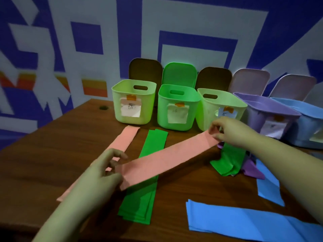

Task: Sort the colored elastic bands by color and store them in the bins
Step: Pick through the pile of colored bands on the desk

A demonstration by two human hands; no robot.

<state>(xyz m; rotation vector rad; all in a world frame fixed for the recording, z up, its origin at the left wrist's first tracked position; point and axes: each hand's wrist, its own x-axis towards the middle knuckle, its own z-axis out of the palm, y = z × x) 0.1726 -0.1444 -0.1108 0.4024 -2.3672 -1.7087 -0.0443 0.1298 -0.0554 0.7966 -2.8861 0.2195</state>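
Observation:
A pink elastic band [167, 157] stretches diagonally above the table. My left hand [103, 172] pinches its near end and my right hand [229, 131] pinches its far end. Under it lies a stack of green bands [150, 172], laid out straight. Another pink band [122, 140] lies flat to the left, partly hidden by my left hand. At the right sits a mixed heap with green bands [229, 161] and purple bands [251, 169]. Blue bands [241, 219] lie at the near right. A row of bins stands at the back: pale green [132, 103], green [176, 109], pale green [213, 112], purple [265, 114], blue [307, 123].
Each bin has a paper label taped on its front, and lids [178, 74] lean against the patterned wall behind them. The wooden table [52, 145] has its left edge near the wall. Another blue band [267, 182] lies at the right edge.

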